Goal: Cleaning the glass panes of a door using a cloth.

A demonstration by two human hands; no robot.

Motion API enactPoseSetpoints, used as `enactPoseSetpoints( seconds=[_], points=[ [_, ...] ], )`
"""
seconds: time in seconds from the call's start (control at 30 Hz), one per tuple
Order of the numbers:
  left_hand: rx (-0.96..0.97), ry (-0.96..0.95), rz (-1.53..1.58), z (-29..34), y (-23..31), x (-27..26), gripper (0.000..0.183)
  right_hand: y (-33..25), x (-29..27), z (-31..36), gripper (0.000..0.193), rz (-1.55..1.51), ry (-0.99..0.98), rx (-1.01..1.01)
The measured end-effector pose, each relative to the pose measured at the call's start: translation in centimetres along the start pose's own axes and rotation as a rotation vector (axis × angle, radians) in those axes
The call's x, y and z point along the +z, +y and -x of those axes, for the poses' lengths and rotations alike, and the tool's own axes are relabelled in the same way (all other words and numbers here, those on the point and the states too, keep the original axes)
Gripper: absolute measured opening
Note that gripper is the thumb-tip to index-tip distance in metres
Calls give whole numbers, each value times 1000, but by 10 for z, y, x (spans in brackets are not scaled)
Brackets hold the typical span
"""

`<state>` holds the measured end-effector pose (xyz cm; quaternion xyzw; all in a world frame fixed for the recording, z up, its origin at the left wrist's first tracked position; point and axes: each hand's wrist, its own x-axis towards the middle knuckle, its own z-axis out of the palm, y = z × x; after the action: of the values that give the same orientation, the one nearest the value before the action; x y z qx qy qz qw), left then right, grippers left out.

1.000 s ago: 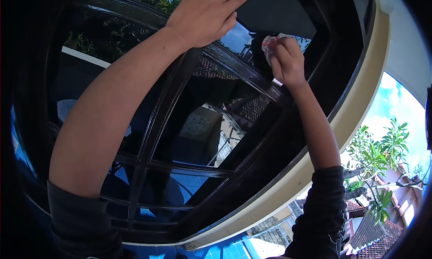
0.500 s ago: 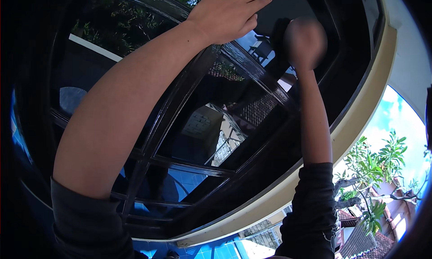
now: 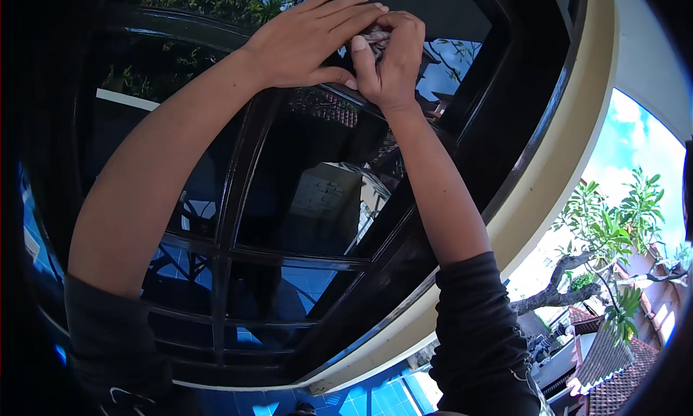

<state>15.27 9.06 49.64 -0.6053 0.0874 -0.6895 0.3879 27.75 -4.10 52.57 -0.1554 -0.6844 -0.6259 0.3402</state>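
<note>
My left hand (image 3: 310, 40) lies flat with its fingers stretched out against the upper part of a dark-framed glass window (image 3: 317, 206). Close beside it, my right hand (image 3: 397, 62) is closed round a crumpled greyish cloth (image 3: 377, 40). Bits of the cloth show between its thumb and fingers; the rest is hidden in the palm. The left fingertips almost meet the right knuckles, and I cannot tell whether they touch. Both arms reach upward, with dark sleeves pushed up to the elbows.
Dark glossy bars (image 3: 231, 192) divide the glass, which mirrors foliage, roofs and sky. A cream wall edge (image 3: 548, 178) curves along the right. Blue floor tiles (image 3: 361, 401) lie below. Outside at right are a leafy tree (image 3: 613, 221) and tiled roofs (image 3: 621, 387).
My right hand, blurred before, has moved left until it is beside the left hand. My left hand sits further left and slightly lower in the picture, and the whole view has shifted a little.
</note>
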Motion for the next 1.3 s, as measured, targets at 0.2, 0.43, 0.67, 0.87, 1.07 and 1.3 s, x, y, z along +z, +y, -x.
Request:
enactPoseSetpoints(
  seconds=[0.2, 0.43, 0.67, 0.87, 1.07, 1.3],
  points=[
    [-192, -53, 223, -24, 51, -10, 54, 4, -6, 0, 40, -198, 123, 108],
    [-77, -226, -58, -23, 49, -9, 58, 17, -40, 35, 52, -321, -42, 337],
    [-84, -143, 60, -35, 55, -11, 56, 53, -106, 75, 53, 740, -122, 503],
    [-71, -140, 194, -39, 62, -8, 57, 66, -107, 81, 56, 738, -67, 828],
    [-19, -295, 29, -42, 49, -23, 51, 44, -140, 39, 57, 310, -514, 1239],
    [-31, -222, 119, -45, 63, -15, 43, 70, -129, 64, 54, 386, -765, 1445]
  ],
)
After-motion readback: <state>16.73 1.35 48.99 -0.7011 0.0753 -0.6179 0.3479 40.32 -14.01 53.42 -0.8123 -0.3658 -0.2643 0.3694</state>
